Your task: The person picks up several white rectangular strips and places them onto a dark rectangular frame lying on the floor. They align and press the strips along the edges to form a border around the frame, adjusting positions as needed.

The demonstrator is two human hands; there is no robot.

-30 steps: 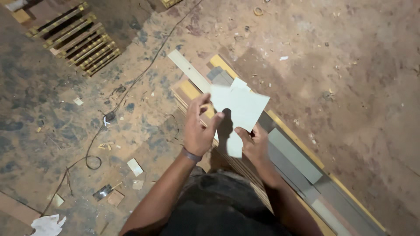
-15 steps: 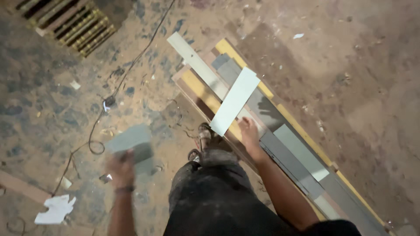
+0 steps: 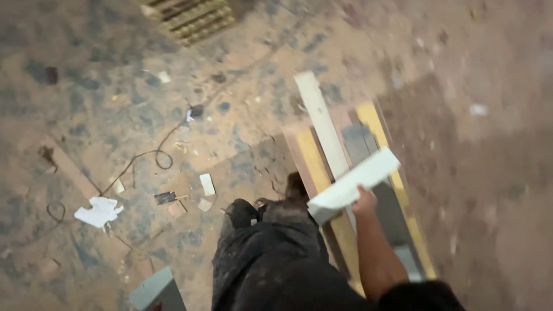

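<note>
Gripping a pale, narrow offcut strip (image 3: 354, 185) by its lower edge, the right hand (image 3: 364, 201) holds it tilted, its far end raised toward the right. The fingers are closed around the strip, though the picture is blurred and their exact placing is hard to make out. The strip sits above a stack of long boards (image 3: 345, 196) lying on the dusty floor (image 3: 489, 173): a long pale plank (image 3: 320, 121), a yellow-edged board (image 3: 374, 124) and grey lengths between them. The person's dark trousers (image 3: 271, 253) fill the lower middle of the view, just left of the right forearm.

The left hand is out of the frame. At the bottom edge, left of the trousers, a grey-green flat piece (image 3: 155, 291) shows, and I cannot tell whether anything holds it. Further left on the floor lie a crumpled white scrap (image 3: 99, 211), small offcuts (image 3: 207, 184) and a thin dark cord (image 3: 147, 158). A slatted wooden pallet (image 3: 190, 17) sits at the top edge.
</note>
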